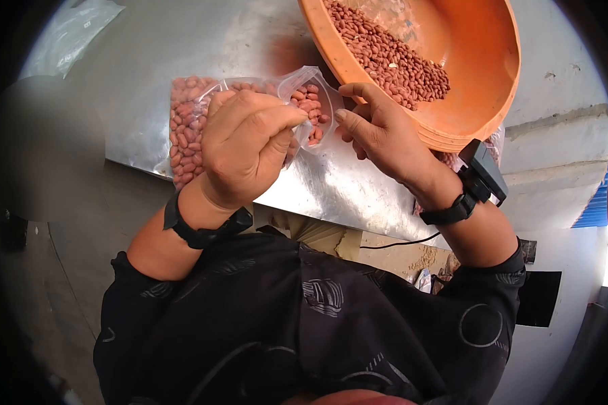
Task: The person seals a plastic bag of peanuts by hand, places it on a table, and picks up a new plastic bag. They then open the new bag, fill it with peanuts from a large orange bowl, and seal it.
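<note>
The left hand (246, 142) has its grip pinched shut on the mouth of a clear plastic bag of reddish peanuts (189, 115), which lies on the shiny metal table (148, 47). The right hand (378, 131) touches the bag's opening and the rim of the tilted orange plastic bowl of peanuts (479, 61); I cannot tell whether its grip is closed.

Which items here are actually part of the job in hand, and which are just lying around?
In use:
- left hand and right hand, both pinching the mouth of the clear bag of peanuts
- orange bowl of loose peanuts, right beside the bag's mouth

Lying about:
- crumpled plastic at the far corner of the metal table
- cable below the table edge
</note>
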Tool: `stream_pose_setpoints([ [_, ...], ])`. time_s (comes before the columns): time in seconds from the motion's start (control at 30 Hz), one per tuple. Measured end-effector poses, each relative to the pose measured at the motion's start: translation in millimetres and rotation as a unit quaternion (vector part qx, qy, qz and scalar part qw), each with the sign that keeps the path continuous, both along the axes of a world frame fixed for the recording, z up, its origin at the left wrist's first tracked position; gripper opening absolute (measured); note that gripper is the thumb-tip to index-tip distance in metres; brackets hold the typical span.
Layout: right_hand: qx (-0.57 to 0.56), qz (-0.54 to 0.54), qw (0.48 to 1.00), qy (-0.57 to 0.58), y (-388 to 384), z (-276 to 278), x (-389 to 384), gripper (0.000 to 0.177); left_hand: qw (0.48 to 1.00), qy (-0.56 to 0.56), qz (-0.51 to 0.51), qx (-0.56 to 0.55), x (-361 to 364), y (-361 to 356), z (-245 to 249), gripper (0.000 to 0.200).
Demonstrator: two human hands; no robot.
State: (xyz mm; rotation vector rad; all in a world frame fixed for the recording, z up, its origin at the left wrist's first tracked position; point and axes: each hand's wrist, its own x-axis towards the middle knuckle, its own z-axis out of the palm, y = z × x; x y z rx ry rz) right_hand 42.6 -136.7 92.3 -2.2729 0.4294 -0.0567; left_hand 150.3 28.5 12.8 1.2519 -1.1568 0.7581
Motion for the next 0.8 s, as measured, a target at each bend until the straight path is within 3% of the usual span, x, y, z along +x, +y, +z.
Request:
stream_pose_setpoints([
  [0.2, -0.170, 0.054, 0.982, -0.056, 2, -5, 3, 0.035, 0.998, -0.016, -0.051, 0.013, 1, 24, 12, 0.014],
  [0.3, -0.185, 0.132, 0.964, -0.135, 9, -3, 10, 0.032, 0.995, -0.039, -0.085, 0.046, 0, 32, 20, 0.011],
  [0.47, -0.116, 0.127, 0.964, -0.204, 17, -6, 21, 0.021, 0.987, -0.031, -0.136, 0.079, 11, 44, 40, 0.009],
  [0.57, -0.138, 0.115, 0.962, -0.205, 20, 24, 13, 0.016, 0.981, -0.037, -0.166, 0.097, 22, 52, 63, 0.008],
  [0.73, -0.036, 0.133, 0.973, -0.187, 16, 106, 3, 0.006, 0.973, -0.027, -0.167, 0.155, 51, 53, 114, 0.010],
  [0.77, -0.065, 0.009, 0.989, -0.129, 34, 123, 4, 0.008, 0.969, -0.017, -0.170, 0.180, 57, 49, 118, 0.011],
  [0.8, -0.106, 0.002, 0.988, -0.115, 32, 119, 9, 0.009, 0.964, -0.008, -0.152, 0.220, 60, 45, 118, 0.014],
])
